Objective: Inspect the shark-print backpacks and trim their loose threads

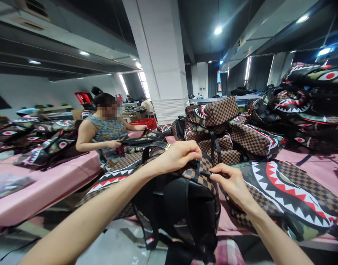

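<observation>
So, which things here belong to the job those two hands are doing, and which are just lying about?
In the job, by the look of it:
- black-and-checkered backpack, with the left hand at its top
- small dark item pinched in the right hand; too small to identify

Seemingly just lying about:
- shark-mouth bag on the right
- stacked checkered bags behind
- red crate

A pink desk (57,177) runs at left; farther off are a person (106,129), a red crate (150,123) and, rightward, a white pillar (161,55)
</observation>
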The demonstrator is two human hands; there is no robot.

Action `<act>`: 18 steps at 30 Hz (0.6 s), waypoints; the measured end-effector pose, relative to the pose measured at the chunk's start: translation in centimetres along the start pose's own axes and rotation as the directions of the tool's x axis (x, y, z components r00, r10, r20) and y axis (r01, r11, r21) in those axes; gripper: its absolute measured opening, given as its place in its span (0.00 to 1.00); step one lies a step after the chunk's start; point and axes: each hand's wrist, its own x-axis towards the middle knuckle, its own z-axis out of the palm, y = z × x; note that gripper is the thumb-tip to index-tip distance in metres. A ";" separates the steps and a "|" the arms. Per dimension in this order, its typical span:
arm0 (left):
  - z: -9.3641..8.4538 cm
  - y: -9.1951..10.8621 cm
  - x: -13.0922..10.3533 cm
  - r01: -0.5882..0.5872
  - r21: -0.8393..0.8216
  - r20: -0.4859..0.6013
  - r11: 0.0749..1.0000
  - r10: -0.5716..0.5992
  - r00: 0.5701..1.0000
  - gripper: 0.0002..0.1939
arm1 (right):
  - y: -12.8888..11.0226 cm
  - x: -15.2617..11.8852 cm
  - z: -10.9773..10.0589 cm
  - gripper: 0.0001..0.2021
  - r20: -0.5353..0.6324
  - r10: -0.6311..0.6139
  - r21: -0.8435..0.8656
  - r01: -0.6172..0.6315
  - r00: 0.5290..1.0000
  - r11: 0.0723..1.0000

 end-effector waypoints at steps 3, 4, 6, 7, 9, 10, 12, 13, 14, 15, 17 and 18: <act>0.0 -0.1 0.0 0.005 0.004 -0.007 1.000 -0.005 1.000 0.10 | -0.1 -0.2 -0.3 0.06 0.009 -0.024 -0.002 0.024 1.000 1.000; 0.0 -0.1 0.1 0.005 0.007 -0.006 1.000 -0.005 1.000 0.10 | -0.1 -0.3 -0.4 0.06 0.010 -0.031 0.000 0.031 0.999 1.000; 0.1 0.0 0.1 0.003 0.014 -0.002 1.000 -0.003 1.000 0.10 | -0.1 -0.4 -0.4 0.05 0.017 -0.023 0.010 0.023 1.000 1.000; 0.1 0.1 0.1 0.004 0.017 0.000 1.000 -0.004 1.000 0.10 | -0.1 -0.4 -0.3 0.05 0.025 -0.015 0.017 0.015 1.000 1.000; 0.0 0.2 0.1 0.006 0.018 0.002 1.000 -0.006 1.000 0.10 | -0.1 -0.3 -0.2 0.05 0.040 -0.006 0.026 0.005 0.999 1.000; 0.0 0.3 0.0 0.007 0.016 0.002 1.000 -0.007 1.000 0.10 | -0.1 -0.3 -0.1 0.05 0.045 -0.008 0.023 0.007 0.999 1.000; 0.1 0.3 0.0 0.010 0.013 0.004 1.000 -0.010 1.000 0.09 | -0.2 -0.1 0.0 0.05 0.048 -0.030 -0.001 0.030 0.998 1.000; 0.1 0.4 0.0 0.011 0.014 0.005 1.000 -0.011 1.000 0.09 | -0.3 -0.1 0.0 0.05 0.048 -0.048 -0.016 0.049 0.998 0.999; 0.1 0.3 0.0 0.011 0.014 0.006 1.000 -0.011 1.000 0.09 | -0.4 0.0 0.1 0.05 0.051 -0.068 -0.031 0.070 0.996 0.997; 0.1 0.3 0.0 0.010 0.014 0.006 1.000 -0.010 1.000 0.09 | -0.4 0.0 0.0 0.05 0.055 -0.086 -0.042 0.089 0.995 0.995; 0.1 0.3 -0.1 0.009 0.008 -0.002 1.000 -0.009 1.000 0.09 | -0.5 0.1 -0.1 0.04 0.053 -0.103 -0.057 0.106 0.993 0.993; 0.2 0.3 -0.1 0.008 0.002 -0.014 1.000 -0.008 1.000 0.09 | -0.6 0.1 -0.1 0.04 0.049 -0.096 -0.056 0.099 0.994 0.994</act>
